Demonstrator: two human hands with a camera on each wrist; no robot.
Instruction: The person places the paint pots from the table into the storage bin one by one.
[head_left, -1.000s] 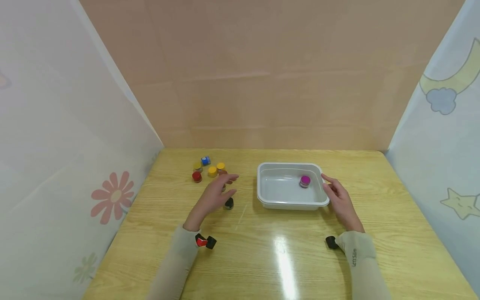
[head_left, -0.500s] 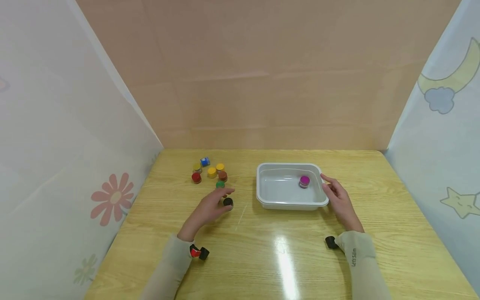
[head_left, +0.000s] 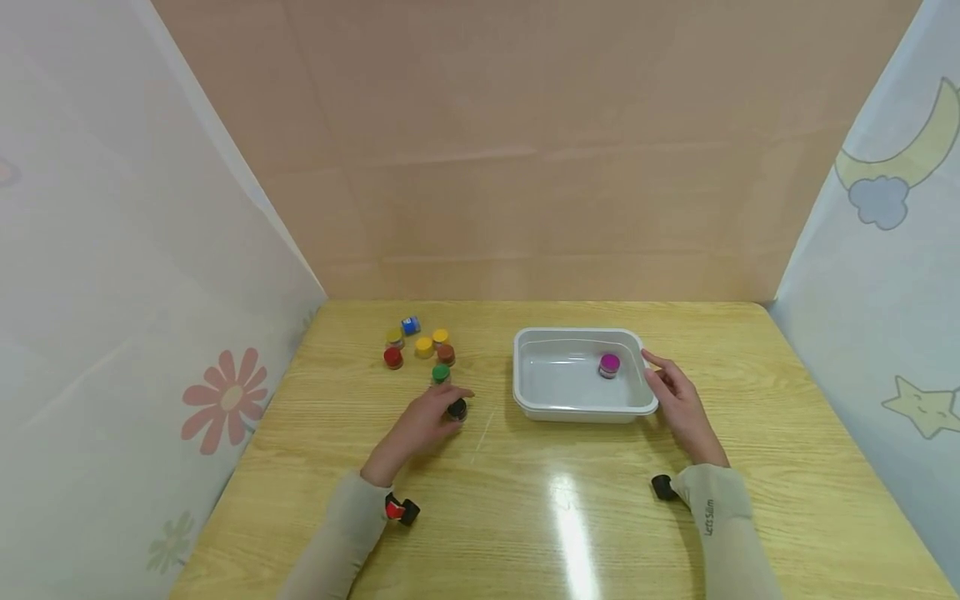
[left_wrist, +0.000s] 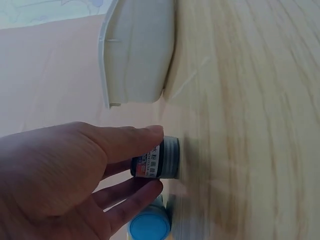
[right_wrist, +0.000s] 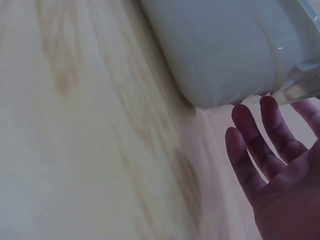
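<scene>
One black-capped jar (left_wrist: pixel 160 161), pinched by left hand (head_left: pixel 422 422).
Likely light, rigid; grip mid-sides. Right hand (head_left: pixel 681 408) relaxed, at 3 o'clock of tray (head_left: pixel 581 409).

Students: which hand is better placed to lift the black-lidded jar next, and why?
Probably the left hand: its thumb and fingers stand on either side of the black-lidded jar. The right hand is at the white tray's opposite end, farther from that jar.

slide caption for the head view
Left hand around a black-lidded jar, right hand at the edge of a white tray.
</scene>
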